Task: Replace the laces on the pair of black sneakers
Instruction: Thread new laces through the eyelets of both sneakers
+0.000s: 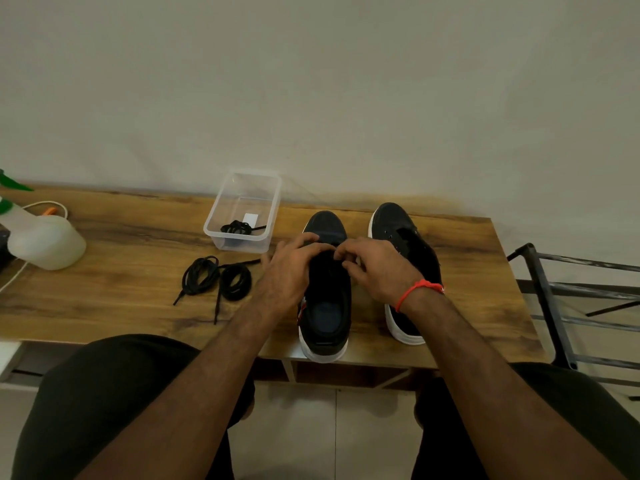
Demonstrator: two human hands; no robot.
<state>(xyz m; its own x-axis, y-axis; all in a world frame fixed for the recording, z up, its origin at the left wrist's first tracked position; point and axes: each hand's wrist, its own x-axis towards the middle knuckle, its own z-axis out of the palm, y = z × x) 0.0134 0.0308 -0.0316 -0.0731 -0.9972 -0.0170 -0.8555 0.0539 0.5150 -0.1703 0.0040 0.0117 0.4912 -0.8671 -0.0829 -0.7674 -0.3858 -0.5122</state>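
My left hand [289,268] and right hand [377,268] curl over the near sneaker [325,306] on the table [121,237], fingertips meeting at its eyelets; what they pinch I cannot tell.

Both hands [332,268] meet over the near sneaker [325,306] (black laces [216,280] lie beside).
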